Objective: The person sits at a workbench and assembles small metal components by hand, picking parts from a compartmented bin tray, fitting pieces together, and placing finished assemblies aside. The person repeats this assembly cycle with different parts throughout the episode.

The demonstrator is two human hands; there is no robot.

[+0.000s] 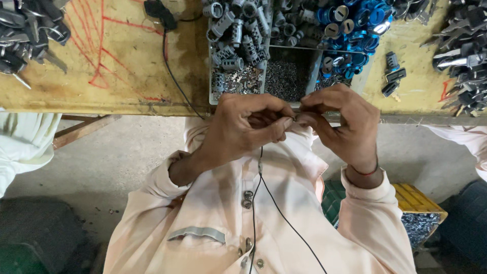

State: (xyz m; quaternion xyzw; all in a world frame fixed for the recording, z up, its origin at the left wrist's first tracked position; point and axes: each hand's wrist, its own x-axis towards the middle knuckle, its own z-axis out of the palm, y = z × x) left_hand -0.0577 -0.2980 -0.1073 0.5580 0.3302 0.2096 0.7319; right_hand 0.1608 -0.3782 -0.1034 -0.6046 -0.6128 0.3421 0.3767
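My left hand (243, 127) and my right hand (340, 122) meet in front of my chest, just below the yellow workbench edge (127, 107). Their fingertips pinch a small metal part (297, 117) between them; most of it is hidden by the fingers. Directly above the hands stands a compartmented tray (210, 76) with grey metal cylinders (236, 35), tiny dark bits (284, 78) and blue-ringed cylinders (350, 25).
Heaps of dark metal pieces lie at the bench's left (25, 30) and right (464, 50). A black cable (170, 61) runs off the bench. Other people's pale sleeves show at the left (25, 142) and right (464, 139). A yellow crate (418, 203) sits beside my right elbow.
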